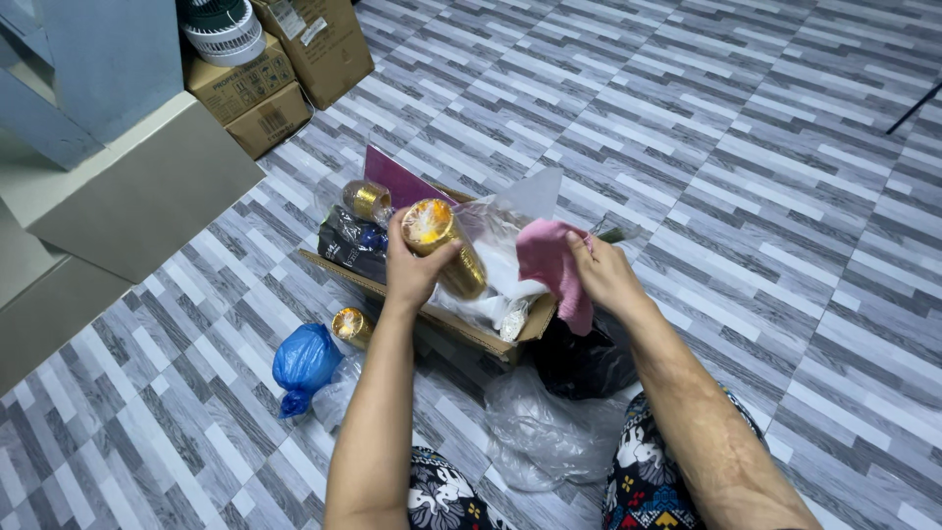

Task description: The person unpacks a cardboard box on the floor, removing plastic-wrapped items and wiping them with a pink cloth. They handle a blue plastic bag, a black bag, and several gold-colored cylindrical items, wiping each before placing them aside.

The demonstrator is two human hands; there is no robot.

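Two hands work above an open cardboard box (471, 332): the left hand (410, 270) has its grip wrapped around a shiny gold cup (446, 245), and the right hand (603, 275) pinches a pink cloth (549, 260) just beside it. Held one-handed, the smooth cup could slip into the box if rubbed hard.

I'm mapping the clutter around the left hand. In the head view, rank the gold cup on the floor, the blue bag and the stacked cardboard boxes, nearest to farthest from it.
1. Gold cup, just below the left hand.
2. Blue bag, lower left.
3. Stacked cardboard boxes, far upper left.
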